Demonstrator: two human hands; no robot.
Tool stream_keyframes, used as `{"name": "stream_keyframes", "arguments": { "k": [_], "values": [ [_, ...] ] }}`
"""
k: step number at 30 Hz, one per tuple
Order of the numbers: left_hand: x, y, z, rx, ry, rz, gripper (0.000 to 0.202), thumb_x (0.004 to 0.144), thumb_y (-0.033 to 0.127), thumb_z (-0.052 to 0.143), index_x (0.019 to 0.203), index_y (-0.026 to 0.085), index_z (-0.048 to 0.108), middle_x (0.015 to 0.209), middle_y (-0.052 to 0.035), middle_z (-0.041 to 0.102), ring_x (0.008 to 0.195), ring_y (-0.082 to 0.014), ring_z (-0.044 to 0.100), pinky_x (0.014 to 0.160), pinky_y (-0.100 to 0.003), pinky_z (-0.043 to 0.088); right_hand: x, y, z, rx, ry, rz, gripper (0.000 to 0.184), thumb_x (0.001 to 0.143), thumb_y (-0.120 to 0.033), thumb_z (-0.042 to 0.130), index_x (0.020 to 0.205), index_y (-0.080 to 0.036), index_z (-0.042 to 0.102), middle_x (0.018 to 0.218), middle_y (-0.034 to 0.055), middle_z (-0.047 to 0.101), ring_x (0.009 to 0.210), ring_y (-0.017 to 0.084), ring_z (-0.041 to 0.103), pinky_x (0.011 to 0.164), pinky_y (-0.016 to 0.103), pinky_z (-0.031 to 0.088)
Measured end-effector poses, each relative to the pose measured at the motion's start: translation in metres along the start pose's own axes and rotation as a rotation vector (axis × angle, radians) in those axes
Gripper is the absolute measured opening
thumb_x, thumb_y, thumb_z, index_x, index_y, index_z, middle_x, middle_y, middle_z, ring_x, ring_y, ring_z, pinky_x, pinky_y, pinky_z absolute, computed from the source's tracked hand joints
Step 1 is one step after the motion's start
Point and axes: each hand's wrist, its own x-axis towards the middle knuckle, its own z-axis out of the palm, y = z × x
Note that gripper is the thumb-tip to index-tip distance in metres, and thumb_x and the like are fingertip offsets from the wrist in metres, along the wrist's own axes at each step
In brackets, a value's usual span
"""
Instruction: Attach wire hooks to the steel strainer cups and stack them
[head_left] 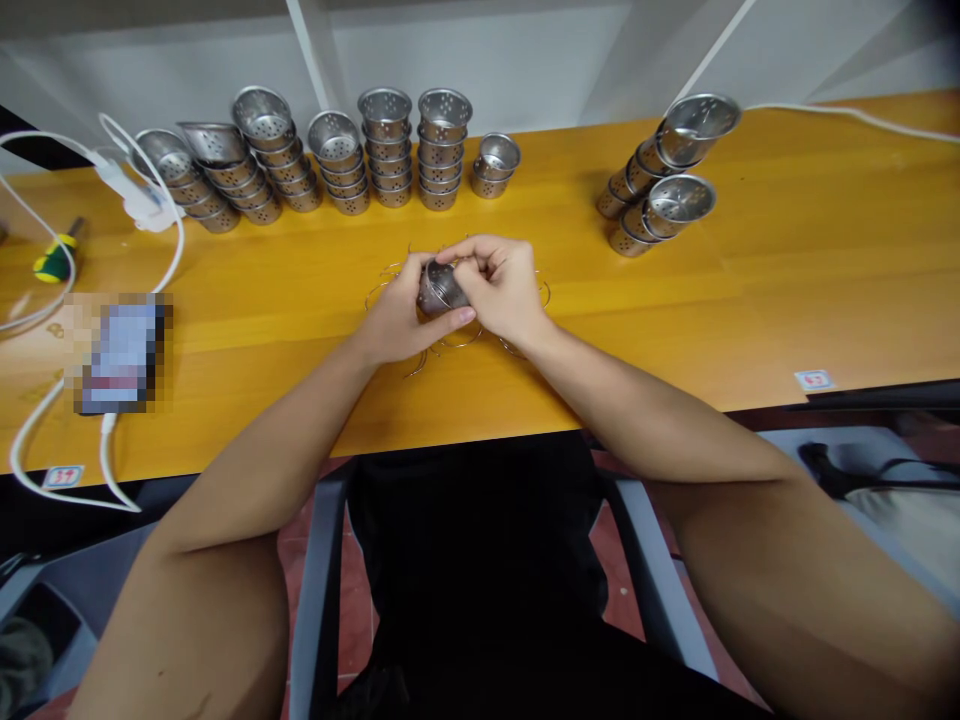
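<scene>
A small perforated metal cup [439, 288] lies tilted in my left hand [405, 315], whose fingers and thumb close round its side. My right hand [499, 285] is at the cup's right end, its index finger reaching over the top and its thumb bent in a pinch. A thin curved line, perhaps wire, crosses the cup by that thumb; what the pinch holds is hidden. Beneath and around both hands, several thin bent wire pieces [461, 342] lie on the wooden table [570, 390], partly covered by the hands.
Stacks of perforated metal cups [386, 150] line the table's back, with two leaning stacks [652, 185] at right. On the left are a phone [120, 355] with a white cable, a charger [142, 200] and a green-yellow screwdriver [56, 258]. Chair armrests [660, 570] flank my lap.
</scene>
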Motion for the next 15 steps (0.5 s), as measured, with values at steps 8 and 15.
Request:
{"name": "stream_keyframes", "arguments": {
  "k": [8,15],
  "values": [
    [0.001,0.002,-0.011,-0.148,-0.01,-0.109,0.084,0.106,0.102,0.087,0.137,0.024,0.076,0.112,-0.0065,0.082,0.089,-0.0194,0.073,0.079,-0.035,0.061,0.013,-0.015,-0.036,0.287,-0.461,0.045,0.057,0.107,-0.074,0.108,0.11,-0.023,0.084,0.079,-0.0039,0.066,0.067,0.013,0.055,0.06,0.027,0.045],
    [0.002,0.0,-0.015,-0.125,-0.054,-0.072,0.1,0.089,0.101,0.105,0.144,0.022,0.077,0.124,-0.0108,0.086,0.104,-0.0248,0.081,0.09,-0.039,0.067,0.014,-0.018,-0.039,0.324,-0.505,0.112,0.066,0.101,-0.081,0.112,0.106,-0.026,0.077,0.074,-0.0057,0.063,0.059,0.013,0.054,0.053,0.028,0.041]
  ]
}}
